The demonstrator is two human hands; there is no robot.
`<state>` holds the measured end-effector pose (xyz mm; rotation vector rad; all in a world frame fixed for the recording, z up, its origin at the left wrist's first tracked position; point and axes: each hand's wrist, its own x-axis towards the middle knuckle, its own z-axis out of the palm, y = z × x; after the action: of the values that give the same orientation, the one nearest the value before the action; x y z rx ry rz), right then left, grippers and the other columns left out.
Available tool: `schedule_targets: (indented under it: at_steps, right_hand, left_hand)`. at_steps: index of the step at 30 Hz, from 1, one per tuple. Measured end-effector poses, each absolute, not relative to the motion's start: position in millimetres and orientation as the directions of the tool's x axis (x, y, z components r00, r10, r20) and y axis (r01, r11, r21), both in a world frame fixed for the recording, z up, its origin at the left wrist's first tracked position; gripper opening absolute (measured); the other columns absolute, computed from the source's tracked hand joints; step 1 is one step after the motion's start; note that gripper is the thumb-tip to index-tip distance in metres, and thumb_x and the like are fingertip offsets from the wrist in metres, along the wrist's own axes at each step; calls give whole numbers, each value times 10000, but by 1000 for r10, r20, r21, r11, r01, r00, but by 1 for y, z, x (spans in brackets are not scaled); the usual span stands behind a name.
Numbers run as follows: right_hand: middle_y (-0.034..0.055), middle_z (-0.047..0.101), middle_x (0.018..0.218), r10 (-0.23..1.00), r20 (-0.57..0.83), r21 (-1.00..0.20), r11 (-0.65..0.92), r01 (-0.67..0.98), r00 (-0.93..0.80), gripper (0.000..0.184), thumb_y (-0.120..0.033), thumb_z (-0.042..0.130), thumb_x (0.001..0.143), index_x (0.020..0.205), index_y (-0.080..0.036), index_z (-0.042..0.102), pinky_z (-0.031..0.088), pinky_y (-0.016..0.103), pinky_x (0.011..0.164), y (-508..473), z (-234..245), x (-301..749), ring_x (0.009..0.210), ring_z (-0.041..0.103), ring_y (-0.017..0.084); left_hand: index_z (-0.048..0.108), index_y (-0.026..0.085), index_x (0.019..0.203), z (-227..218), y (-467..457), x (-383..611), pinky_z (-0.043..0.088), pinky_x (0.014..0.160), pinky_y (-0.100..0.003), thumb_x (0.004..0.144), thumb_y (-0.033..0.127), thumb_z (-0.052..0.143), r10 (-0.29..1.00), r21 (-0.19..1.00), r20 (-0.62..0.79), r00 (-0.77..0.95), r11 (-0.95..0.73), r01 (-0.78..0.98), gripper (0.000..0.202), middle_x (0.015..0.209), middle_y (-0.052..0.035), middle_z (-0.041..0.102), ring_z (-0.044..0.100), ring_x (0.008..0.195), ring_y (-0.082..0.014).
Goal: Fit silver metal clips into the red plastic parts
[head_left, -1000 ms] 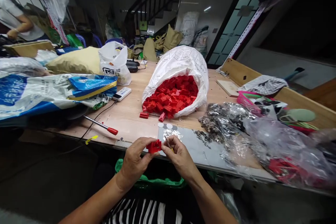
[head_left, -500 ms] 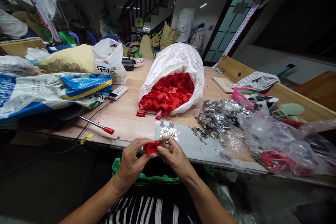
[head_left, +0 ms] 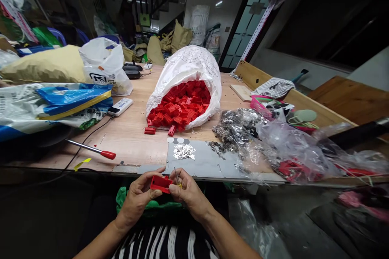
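- Red piece [head_left: 160, 185] has turned in your hands since a second ago: its long hollow now faces you, and it appears lower, on your side of the table edge [head_left: 212, 179].
- Your left hand [head_left: 138, 194] pinches its 9 o'clock end between thumb and fingers; your right hand [head_left: 190, 194] grips a yellow-handled tool [head_left: 177, 178], thumb against the 3 o'clock end.
- Your upper fingertips overlap the edge in view; whether they touch it, you cannot tell.
- At 12 from the piece, two loose red blocks [head_left: 149, 130] lie just outside the white sack's [head_left: 190, 60] mouth.
- At 1, silver chips [head_left: 184, 151] lie on a grey sheet [head_left: 206, 166].
- At 2, clear bags [head_left: 273, 137] reach the front edge, narrowing your room.
- At 10, a red-handled rod [head_left: 100, 151] lies near the edge; tabletop [head_left: 139, 149] between it and the sheet gives you space.
- At 6, a green bag [head_left: 161, 205] sits close below your hands.
- Your view has swung right, so the worker at 10 has left it; sack and rod keep their places.
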<state>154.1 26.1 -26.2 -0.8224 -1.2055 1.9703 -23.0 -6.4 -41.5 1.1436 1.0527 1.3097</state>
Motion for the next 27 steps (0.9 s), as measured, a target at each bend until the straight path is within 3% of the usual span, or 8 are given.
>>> schedule_targets:
  at_steps: [3, 6, 9, 12, 17, 23, 27]
  right_hand:
    - [-51, 520, 705, 789, -197, -957, -284, -62, -582, 405, -497, 658, 774, 1000, -211, 483, 279, 195, 479, 36, -26, 164, 501, 399, 64]
    - [-9, 604, 776, 898, -160, -976, -83, 200, -410, 270, -437, 552, 854, 990, -205, 533, 356, 231, 546, 57, -23, 185, 564, 489, 102]
    - [16, 636, 808, 986, 20, -786, 117, 607, -165, 115, -308, 530, 856, 855, -204, 579, 381, 279, 677, 80, -24, 207, 724, 554, 159]
    - [26, 639, 795, 987, 84, -537, 158, 829, -134, 92, -261, 513, 852, 824, -207, 581, 366, 287, 675, 94, -30, 218, 747, 568, 182]
    - [31, 639, 818, 985, 93, -377, 172, 910, -148, 92, -295, 514, 841, 794, -221, 544, 349, 271, 610, 102, -36, 211, 753, 584, 191]
    - [25, 663, 768, 986, -81, -396, 105, 912, -148, 190, -416, 443, 827, 762, -255, 520, 401, 300, 587, 121, -39, 216, 719, 629, 231]
    - [39, 694, 800, 975, -87, -459, 143, 877, -205, 221, -465, 448, 776, 777, -269, 551, 455, 325, 631, 137, -50, 225, 741, 660, 247]
  left_hand:
    - [664, 179, 978, -45, -5, -20, 513, 926, -379, 702, 263, 746, 1000, 984, -1, -1, 1, -178, 300, 1157, -103, 691, 656, 1044, -259]
    - [655, 173, 983, -44, -1, -20, 521, 908, -353, 694, 270, 748, 998, 990, -8, -70, -2, -144, 318, 1031, -72, 734, 685, 955, -224]
    - [649, 167, 974, -42, 3, -23, 537, 868, -329, 695, 281, 744, 991, 995, -2, -131, -12, -101, 316, 941, -48, 738, 689, 892, -201]
    - [649, 167, 970, -41, 6, -23, 538, 852, -311, 695, 285, 743, 986, 997, 19, -164, -31, -71, 313, 920, -37, 728, 683, 879, -191]
    - [650, 169, 965, -45, 8, -19, 534, 825, -324, 697, 305, 738, 983, 997, 62, -175, -70, -40, 313, 888, -46, 726, 677, 848, -204]
    - [680, 166, 890, -40, 17, -17, 492, 788, -274, 662, 259, 778, 974, 991, 108, -201, -122, -63, 265, 814, -31, 714, 635, 786, -174]
    - [706, 164, 854, -33, 19, -19, 464, 777, -257, 615, 274, 811, 964, 986, 131, -233, -150, -69, 283, 794, -25, 709, 604, 758, -160]
